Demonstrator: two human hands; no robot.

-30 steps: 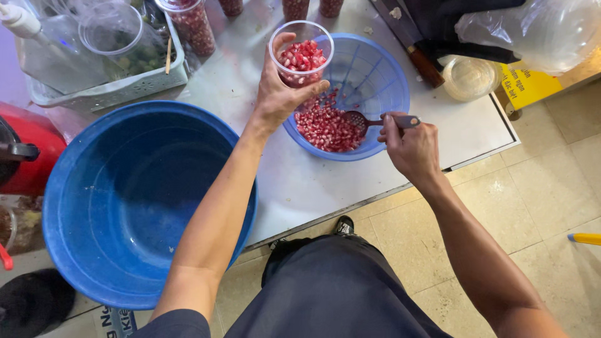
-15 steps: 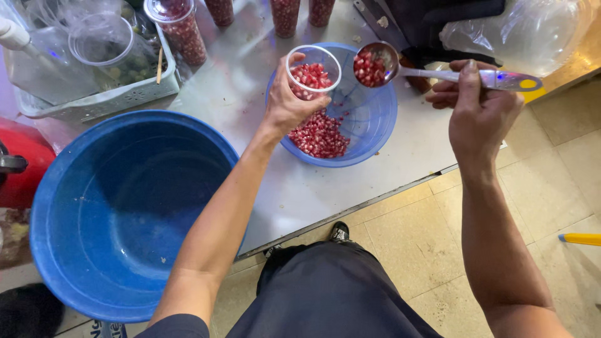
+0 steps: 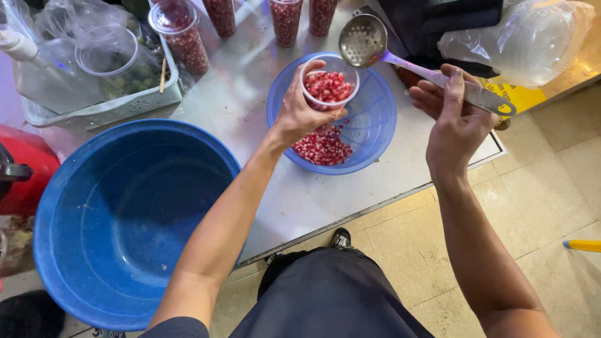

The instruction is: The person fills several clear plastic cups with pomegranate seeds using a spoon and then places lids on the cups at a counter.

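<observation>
Since half a second earlier, the perforated metal spoon with a lilac handle (image 3: 366,42) had emptied and tipped over the clear plastic cup of red pomegranate seeds (image 3: 329,87) — gripped round its wall by the left hand (image 3: 299,116), above the blue plastic colander (image 3: 375,134). The right hand (image 3: 456,122) clasped the handle. One cup in hand — light, thin, easily crushed, best held mid-wall; four filled cups stood far.

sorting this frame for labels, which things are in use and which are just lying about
In use: left hand holding cup; right hand holding slotted spoon; strainer bowl of seeds.

Lying about: blue tub, filled cups, tray, plastic bag.
</observation>
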